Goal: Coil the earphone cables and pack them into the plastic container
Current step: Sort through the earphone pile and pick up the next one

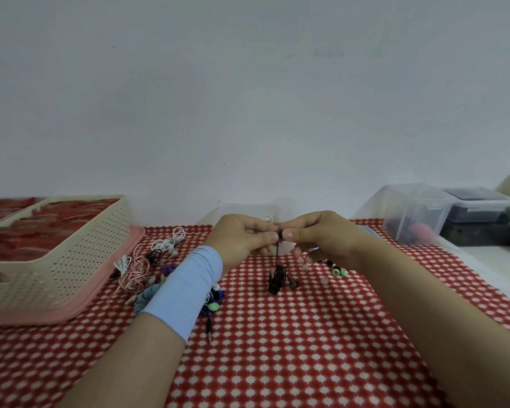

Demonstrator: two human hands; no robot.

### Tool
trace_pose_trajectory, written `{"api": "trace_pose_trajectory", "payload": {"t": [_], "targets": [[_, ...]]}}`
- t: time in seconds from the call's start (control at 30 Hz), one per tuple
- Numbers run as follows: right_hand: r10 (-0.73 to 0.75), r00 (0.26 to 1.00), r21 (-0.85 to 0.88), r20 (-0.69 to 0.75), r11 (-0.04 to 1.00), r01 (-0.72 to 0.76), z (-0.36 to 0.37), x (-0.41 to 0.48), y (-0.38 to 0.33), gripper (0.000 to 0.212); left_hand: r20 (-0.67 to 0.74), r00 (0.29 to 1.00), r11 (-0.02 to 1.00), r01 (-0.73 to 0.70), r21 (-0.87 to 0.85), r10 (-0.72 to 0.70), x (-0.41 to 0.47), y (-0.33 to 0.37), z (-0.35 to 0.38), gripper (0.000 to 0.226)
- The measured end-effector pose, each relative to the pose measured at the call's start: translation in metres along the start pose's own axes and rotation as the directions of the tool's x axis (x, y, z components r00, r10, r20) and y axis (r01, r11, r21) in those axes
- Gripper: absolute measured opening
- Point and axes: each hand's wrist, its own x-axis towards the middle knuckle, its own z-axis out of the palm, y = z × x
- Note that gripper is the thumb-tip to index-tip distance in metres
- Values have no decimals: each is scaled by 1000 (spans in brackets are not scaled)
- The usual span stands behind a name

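Both forearms are reaching in from the bottom edge, the left one wearing a pale blue sleeve band point(186, 287). The left hand point(242, 234) and right hand point(315, 235) are meeting fingertip to fingertip, each pinching the top end of a dark earphone cable point(277, 278) between thumb and forefinger. That cable is hanging straight down from the pinch, its tangled lower part resting on the red-and-white checked cloth point(277, 348). Green-tipped earbuds point(339, 272) are lying just under the right wrist. A loose pile of white and pink earphones point(136, 269) is lying left of the left wrist, beside a cream perforated basket point(71, 260) sitting on a pink tray point(106, 298). Just behind the hands a clear plastic container point(248, 209) is standing against the wall; its contents are too blurred to tell. Another clear lidded box point(415, 213) is sitting well off to the right.
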Motion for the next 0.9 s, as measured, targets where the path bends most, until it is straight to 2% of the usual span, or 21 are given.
{"api": "trace_pose_trajectory", "payload": {"t": [0.07, 0.13, 0.2, 0.37, 0.53, 0.67, 0.8, 0.9], "targets": [[10, 1000, -7, 19, 1000, -9, 0, 2, 2, 27, -2, 1000, 998, -15, 67, 15, 0, 0, -1, 15], [18, 999, -3, 47, 1000, -18, -2, 3, 4, 39, 9, 1000, 998, -12, 62, 12, -1, 0, -1, 15], [23, 997, 9, 72, 1000, -24, -4, 3, 4, 42, 25, 1000, 999, -8, 45, 7, -1, 2, -1, 14], [-5, 1000, -32, 28, 999, 6, -4, 0, 0, 18, 26, 999, 997, -30, 70, 29, 0, 6, -1, 14], [-54, 998, -76, 20, 996, 56, -1, -3, -3, 14, 78, 996, 999, 33, -16, -32, -2, 8, -4, 12], [-64, 998, -71, 22, 995, 66, -1, -4, -5, 7, 85, 996, 999, 29, -39, -26, -2, 11, -5, 16], [-108, 994, -42, 12, 993, 109, 2, -3, -6, 12, 59, 998, 995, 37, -90, -32, -2, 12, -4, 16], [-103, 994, -84, 23, 991, 105, -1, -3, -8, 17, 123, 989, 988, 94, -121, -79, -2, 14, -6, 18]]}}
